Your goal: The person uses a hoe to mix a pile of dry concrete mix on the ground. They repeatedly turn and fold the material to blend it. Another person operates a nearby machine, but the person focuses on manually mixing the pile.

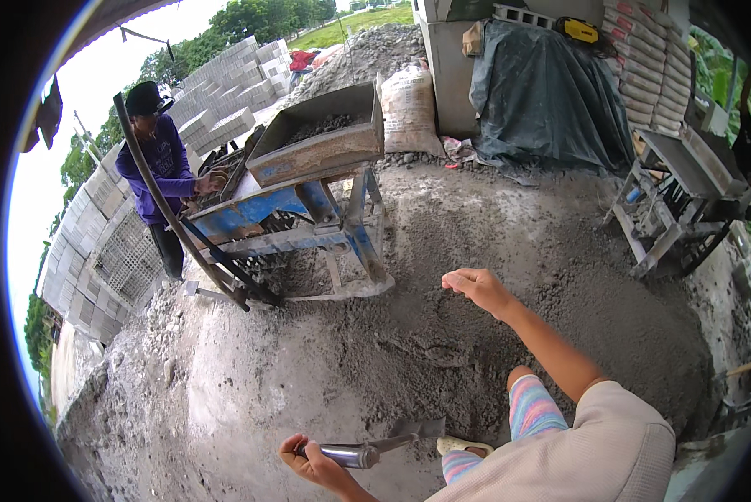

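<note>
Shovel [367, 456] — just one — is near, left hand [319, 465] wrapped round its handle; right hand [479, 289] (can't tell whether closed) hangs over grey mix [476, 360], right of one blue-framed machine [263, 209].

Bright daylight comes from the blown-out sky [99, 75], upper left, and fisheye distortion bends edges.

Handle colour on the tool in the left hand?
The handle is shiny silver-grey; shows best in the head view.
</note>
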